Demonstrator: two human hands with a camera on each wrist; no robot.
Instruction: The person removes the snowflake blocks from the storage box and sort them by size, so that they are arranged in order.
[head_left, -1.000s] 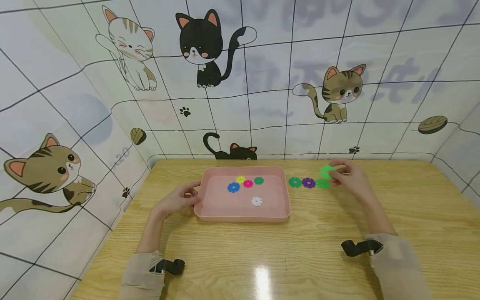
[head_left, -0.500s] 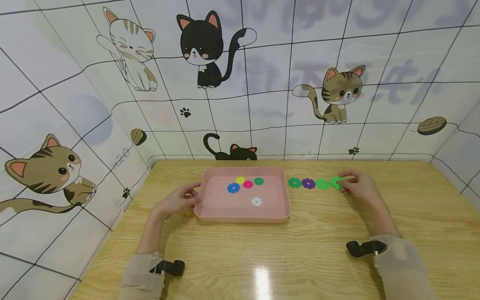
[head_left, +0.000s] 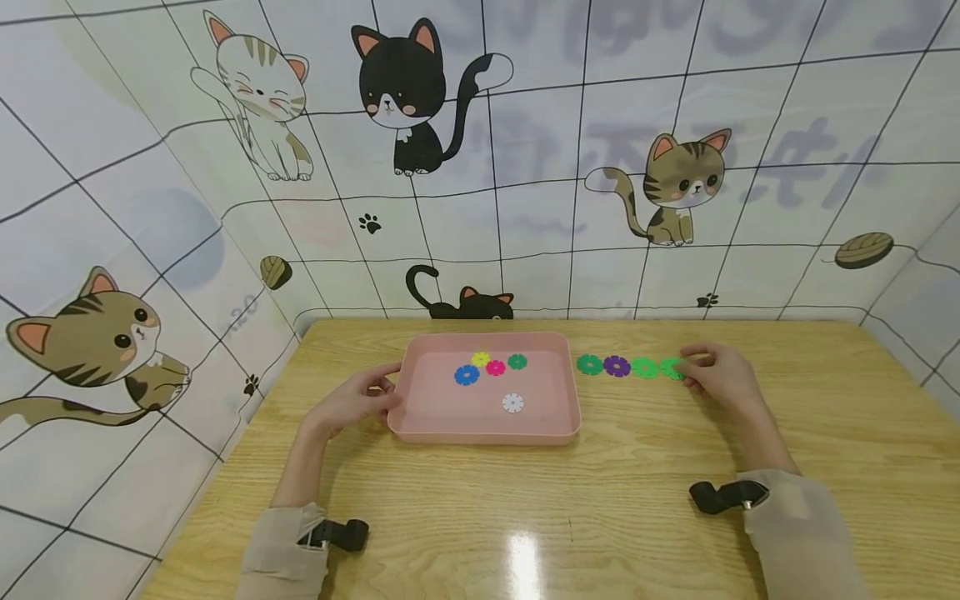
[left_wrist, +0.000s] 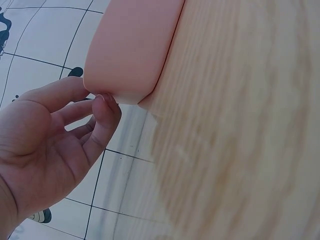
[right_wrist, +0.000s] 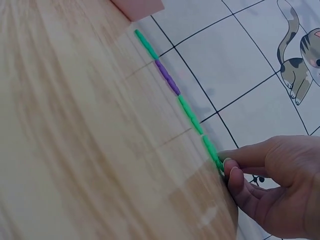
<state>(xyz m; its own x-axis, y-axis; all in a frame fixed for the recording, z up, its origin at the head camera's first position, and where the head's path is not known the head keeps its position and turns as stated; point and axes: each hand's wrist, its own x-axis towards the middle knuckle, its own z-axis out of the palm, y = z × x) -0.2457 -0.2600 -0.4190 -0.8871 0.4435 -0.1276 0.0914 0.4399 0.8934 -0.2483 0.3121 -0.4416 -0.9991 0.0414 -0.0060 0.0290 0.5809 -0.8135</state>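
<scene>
My left hand (head_left: 352, 404) holds the left end of the pink tray (head_left: 450, 421), its thumb against the outer wall in the left wrist view. Lying in the tray are notched plastic discs: a blue disc (head_left: 467, 375), a yellow disc (head_left: 481, 358), a pink disc (head_left: 496, 367), a dark green disc (head_left: 517, 362) and a white disc (head_left: 513, 403). With thumb and fingertips, my right hand (head_left: 718, 375) pinches the right edge of a light green disc (right_wrist: 210, 150). That disc ends a row with another light green disc (head_left: 645, 367), a purple disc (head_left: 617, 366) and a dark green disc (head_left: 590, 365).
The wooden table (head_left: 450, 508) extends in front of the tray and the row. Behind the table rises a white wall cloth (head_left: 540, 217) printed with cats and grid lines. Black wrist cameras sit on both sleeves.
My right hand has brought the light green disc down and right, from above the row to its right end on the table. The left hand and the tray stay put.
</scene>
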